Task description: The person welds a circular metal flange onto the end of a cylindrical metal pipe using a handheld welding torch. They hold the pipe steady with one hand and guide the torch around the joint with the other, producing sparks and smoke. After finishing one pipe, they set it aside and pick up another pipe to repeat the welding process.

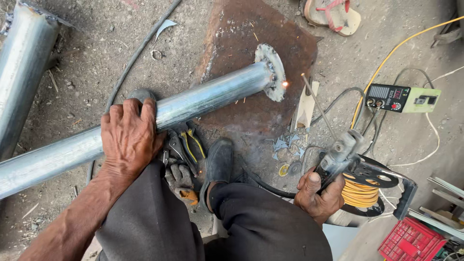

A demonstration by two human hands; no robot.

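Two hands in view, both mine, well apart. Left hand (129,137) lies palm down on the long galvanised steel pipe (193,104), fingers curled over its top, clamped on it near the middle. Pipe runs from the lower left edge up to the right and ends in a round grey metal flange plate (271,63), with an orange spark glowing at the flange's right rim. Flange end sits over a rusty brown steel sheet (251,29) lying on the dirt floor.

Right hand (316,193) is closed around the grey electrode holder (340,152), thumb up along its handle. From the holder a thin straight welding rod (319,104) points up and left, tip near the spark but apart from the flange.

Under the pipe, between my knees: yellow-handled pliers (186,142), a worn grey work glove (180,178), my black shoe (218,162). Just right of the holder, a black reel of yellow cable (360,193). Further right, a small black and pale green welding machine (403,98) with cables. Second steel pipe (21,67) at upper left. Red plastic crate (411,241) at the lower right corner. Tan sandal with red straps (333,14) at the top.
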